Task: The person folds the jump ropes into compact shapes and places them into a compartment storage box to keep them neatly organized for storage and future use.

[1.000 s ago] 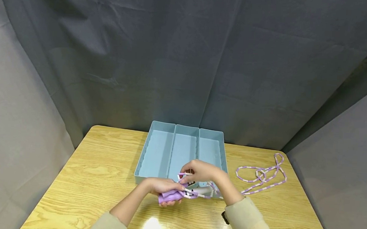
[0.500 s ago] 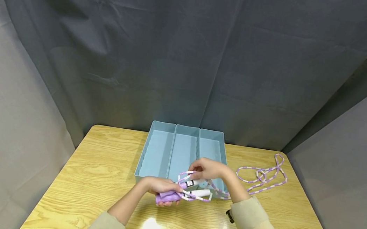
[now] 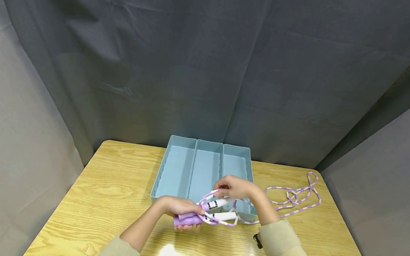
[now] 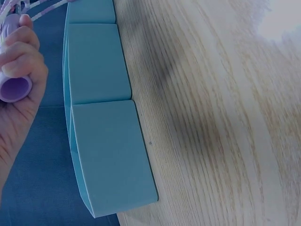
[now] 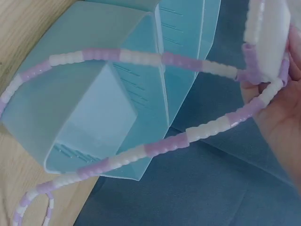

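My left hand (image 3: 180, 209) grips the two purple handles (image 3: 189, 220) of a beaded skipping rope just in front of the blue tray (image 3: 174, 173); their white ends (image 3: 222, 209) stick out to the right. One purple handle end (image 4: 14, 88) shows in the left wrist view inside my curled fingers (image 4: 21, 66). My right hand (image 3: 234, 187) pinches the purple-and-white beaded rope (image 3: 210, 194) above the white ends, holding a loop around them. In the right wrist view the beaded rope (image 5: 155, 59) stretches across in front of the blue tray (image 5: 122, 99).
The three-compartment tray stands at the back middle of the wooden table (image 3: 91, 199). The loose remainder of the rope (image 3: 292, 196) lies in loops at the table's right side. Grey cloth (image 3: 209, 65) hangs behind and on both sides.
My right hand has lifted and moved right, drawing the rope loop up over the white handle ends, which now show. The left hand has stayed put.
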Demonstrator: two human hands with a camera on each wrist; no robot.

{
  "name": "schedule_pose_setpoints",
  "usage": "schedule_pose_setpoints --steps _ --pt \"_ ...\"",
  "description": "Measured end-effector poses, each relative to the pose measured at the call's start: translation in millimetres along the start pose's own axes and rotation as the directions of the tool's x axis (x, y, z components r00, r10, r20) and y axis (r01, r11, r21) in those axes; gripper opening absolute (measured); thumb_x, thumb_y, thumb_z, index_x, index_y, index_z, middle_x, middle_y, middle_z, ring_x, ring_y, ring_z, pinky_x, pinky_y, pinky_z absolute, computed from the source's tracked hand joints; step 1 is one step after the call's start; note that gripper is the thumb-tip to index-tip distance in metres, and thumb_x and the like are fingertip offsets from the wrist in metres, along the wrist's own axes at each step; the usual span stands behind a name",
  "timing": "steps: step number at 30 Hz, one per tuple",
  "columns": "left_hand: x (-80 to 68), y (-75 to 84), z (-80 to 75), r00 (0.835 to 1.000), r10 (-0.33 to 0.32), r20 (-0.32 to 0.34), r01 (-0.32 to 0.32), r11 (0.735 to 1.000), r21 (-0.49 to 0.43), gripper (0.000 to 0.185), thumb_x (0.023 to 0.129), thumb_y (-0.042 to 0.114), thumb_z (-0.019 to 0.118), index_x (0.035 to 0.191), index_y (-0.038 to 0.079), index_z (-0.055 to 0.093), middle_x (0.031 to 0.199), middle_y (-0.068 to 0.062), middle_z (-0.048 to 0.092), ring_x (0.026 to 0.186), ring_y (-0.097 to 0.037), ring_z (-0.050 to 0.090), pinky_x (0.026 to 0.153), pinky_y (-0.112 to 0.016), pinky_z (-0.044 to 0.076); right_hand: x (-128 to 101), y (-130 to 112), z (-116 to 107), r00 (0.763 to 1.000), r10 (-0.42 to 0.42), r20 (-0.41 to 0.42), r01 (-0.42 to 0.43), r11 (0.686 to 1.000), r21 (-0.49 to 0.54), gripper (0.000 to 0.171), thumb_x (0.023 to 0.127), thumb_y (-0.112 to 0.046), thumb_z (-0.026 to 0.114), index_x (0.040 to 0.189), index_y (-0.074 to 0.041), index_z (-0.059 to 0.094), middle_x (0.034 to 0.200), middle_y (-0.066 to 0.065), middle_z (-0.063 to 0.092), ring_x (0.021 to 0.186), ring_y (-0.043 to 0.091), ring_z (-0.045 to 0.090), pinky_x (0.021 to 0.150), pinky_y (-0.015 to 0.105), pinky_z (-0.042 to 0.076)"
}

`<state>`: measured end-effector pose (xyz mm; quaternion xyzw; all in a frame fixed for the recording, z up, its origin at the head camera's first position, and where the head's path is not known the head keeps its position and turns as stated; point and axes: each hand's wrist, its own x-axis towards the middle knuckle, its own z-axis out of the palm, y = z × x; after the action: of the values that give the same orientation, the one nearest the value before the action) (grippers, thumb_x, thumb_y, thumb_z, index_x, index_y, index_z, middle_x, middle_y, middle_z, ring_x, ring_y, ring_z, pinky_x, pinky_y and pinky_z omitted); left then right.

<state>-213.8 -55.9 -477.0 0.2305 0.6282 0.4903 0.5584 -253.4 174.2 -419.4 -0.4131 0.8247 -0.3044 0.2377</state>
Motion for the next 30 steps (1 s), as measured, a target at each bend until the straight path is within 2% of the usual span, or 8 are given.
schedule_pose_setpoints --steps 3,7,12,17,20,22,26,30 --pt "0.1 0.5 0.6 1.0 0.012 0.016 -0.012 1.0 -0.012 0.043 0.091 0.039 0.041 0.086 -0.001 0.057 0.057 -0.003 0.051 0.041 -0.009 0.044 0.036 -0.019 0.039 -0.2 4.6 0.2 1.0 -0.018 0.006 0.018 0.999 0.038 0.014 0.091 -0.017 0.055 0.088 -0.007 0.066 0.078 0.008 0.062 0.065 0.003 0.047 0.06 0.018 0.044" --pt "0.0 1.8 0.8 0.999 0.02 0.036 -0.019 1.0 -0.016 0.056 0.091 0.039 0.04 0.095 -0.015 0.05 0.057 -0.003 0.051 0.042 -0.009 0.044 0.037 -0.019 0.039 -1.9 12.8 1.5 1.0 -0.003 0.017 0.001 0.987 0.158 0.016 0.09 -0.015 0.056 0.093 -0.004 0.067 0.078 0.002 0.063 0.065 0.004 0.05 0.059 0.018 0.045" --pt "-0.7 3.3 0.4 0.999 0.018 0.047 -0.018 1.0 -0.002 0.062 0.091 0.04 0.039 0.102 -0.021 0.045 0.057 -0.002 0.051 0.043 -0.009 0.045 0.037 -0.019 0.04 -6.5 27.7 6.0 0.999 0.019 0.045 -0.034 0.934 0.354 0.022 0.091 -0.012 0.054 0.101 0.005 0.064 0.082 -0.002 0.064 0.068 0.005 0.054 0.061 0.019 0.047" --pt "-0.5 3.6 0.3 0.997 0.03 0.067 -0.03 1.0 -0.001 0.063 0.092 0.04 0.038 0.103 -0.022 0.044 0.057 -0.002 0.051 0.043 -0.009 0.045 0.038 -0.019 0.04 -10.4 47.4 15.3 0.994 -0.033 0.104 -0.04 0.777 0.628 0.026 0.093 -0.008 0.046 0.107 0.012 0.057 0.087 -0.002 0.065 0.073 0.004 0.058 0.064 0.017 0.049" --pt "0.0 3.4 0.2 0.996 0.041 0.081 -0.04 0.999 -0.011 0.065 0.092 0.04 0.039 0.106 -0.023 0.042 0.057 -0.002 0.051 0.043 -0.009 0.045 0.038 -0.019 0.04 -11.7 58.6 23.2 0.991 -0.04 0.129 -0.071 0.657 0.75 0.023 0.094 -0.005 0.042 0.106 0.0 0.062 0.087 -0.002 0.066 0.072 0.004 0.06 0.061 0.015 0.05" --pt "0.3 3.6 0.2 0.995 0.05 0.09 -0.049 0.999 -0.019 0.064 0.091 0.041 0.039 0.103 -0.022 0.043 0.056 -0.002 0.051 0.042 -0.009 0.044 0.038 -0.019 0.04 -11.5 64.0 29.4 0.992 -0.038 0.116 -0.067 0.627 0.777 0.027 0.094 -0.004 0.041 0.103 -0.011 0.065 0.085 -0.004 0.067 0.068 0.001 0.058 0.054 0.012 0.047" --pt "0.8 3.4 -0.2 0.993 0.085 0.088 -0.084 0.996 -0.017 0.062 0.091 0.042 0.038 0.098 -0.019 0.046 0.056 -0.002 0.051 0.042 -0.009 0.045 0.038 -0.019 0.04 -9.8 67.5 41.4 0.994 -0.098 0.055 0.017 0.614 0.789 0.026 0.092 -0.007 0.047 0.104 -0.02 0.066 0.085 -0.009 0.065 0.068 0.0 0.054 0.055 0.01 0.043" --pt "0.7 1.6 -1.8 0.991 0.124 0.055 -0.125 0.992 0.01 0.059 0.092 0.041 0.035 0.094 -0.016 0.05 0.055 -0.002 0.051 0.043 -0.009 0.046 0.037 -0.02 0.041 -7.1 77.5 57.4 0.989 -0.134 -0.064 0.137 0.662 0.737 0.025 0.088 -0.018 0.056 0.11 -0.008 0.063 0.092 0.0 0.066 0.08 0.008 0.058 0.068 0.018 0.05"
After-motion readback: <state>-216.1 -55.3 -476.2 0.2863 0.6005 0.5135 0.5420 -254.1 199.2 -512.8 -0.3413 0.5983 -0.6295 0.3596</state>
